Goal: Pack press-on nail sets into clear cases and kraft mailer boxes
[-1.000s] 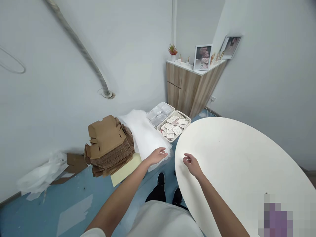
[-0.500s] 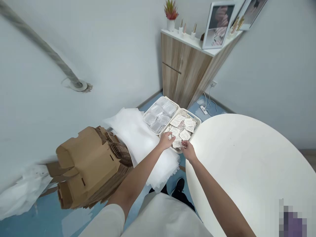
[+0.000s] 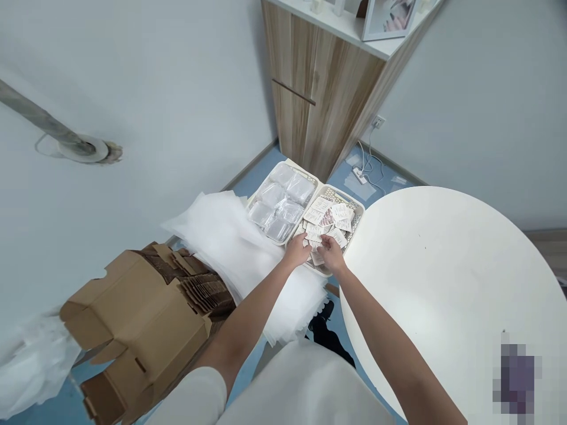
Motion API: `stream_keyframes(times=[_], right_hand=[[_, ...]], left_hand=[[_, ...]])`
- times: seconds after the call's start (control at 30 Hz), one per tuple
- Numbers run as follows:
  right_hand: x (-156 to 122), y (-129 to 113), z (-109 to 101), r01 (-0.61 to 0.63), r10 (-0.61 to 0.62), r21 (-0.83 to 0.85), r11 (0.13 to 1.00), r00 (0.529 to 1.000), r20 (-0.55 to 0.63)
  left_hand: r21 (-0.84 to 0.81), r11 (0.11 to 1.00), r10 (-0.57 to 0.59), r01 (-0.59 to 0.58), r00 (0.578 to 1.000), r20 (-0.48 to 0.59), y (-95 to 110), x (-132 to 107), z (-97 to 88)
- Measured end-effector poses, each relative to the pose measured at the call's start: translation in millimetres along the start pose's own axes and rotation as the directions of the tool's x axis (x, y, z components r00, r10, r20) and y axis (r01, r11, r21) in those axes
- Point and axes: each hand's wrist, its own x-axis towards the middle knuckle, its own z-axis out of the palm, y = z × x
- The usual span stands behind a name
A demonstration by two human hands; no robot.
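Observation:
A white plastic basket (image 3: 359, 213) holds many loose printed cards (image 3: 339, 212), most with lines of text and one with a pinkish picture. My left hand (image 3: 297, 251) is over its near left side, fingers closed at the edge of a small white card (image 3: 314, 232). From the other side my right hand (image 3: 331, 254) pinches the same card, thumb and fingertips together. The exact grip is small and partly hidden by my fingers. Touching this basket on the left, a second white basket (image 3: 250, 205) contains several clear plastic packs (image 3: 272, 193).
White foam sheets (image 3: 230, 236) and a stack of flattened cardboard boxes (image 3: 133, 319) lie to the left. A round white table (image 3: 443, 260) stands at the right. Beyond the baskets are a wooden cabinet (image 3: 323, 82) and a power strip (image 3: 359, 176) on the floor.
My right hand has moved up and left, closer to my left hand, and both now meet at one card. The view has tilted downward.

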Motion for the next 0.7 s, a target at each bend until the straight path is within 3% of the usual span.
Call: stream_keyframes(times=[0.23, 0.43, 0.6, 0.7], right_hand=[[-7.1, -14.0, -2.7, -0.080, 0.079, 0.075, 0.994, 0.997, 0.011], [-23.9, -26.8, -11.9, -0.002, 0.008, 0.155, 0.988, 0.999, -0.036], [-48.4, -26.9, -33.2, 0.058, -0.042, 0.191, 0.980, 0.996, -0.085], [-72.3, -22.2, -56.1, 0.103, -0.072, 0.211, 0.972, 0.986, -0.148]], left_hand=[[-0.076, 0.997, 0.003, -0.004, 1.000, -0.003, 1.2, -4.6, -3.9], [-0.116, 0.990, 0.068, -0.082, 0.991, -0.115, 13.0, -22.9, -6.8], [-0.224, 0.970, 0.049, -0.095, 0.978, -0.202, 31.7, -46.3, 5.8], [-0.338, 0.935, 0.061, -0.104, 0.989, -0.135, 46.2, -67.9, 22.3]])
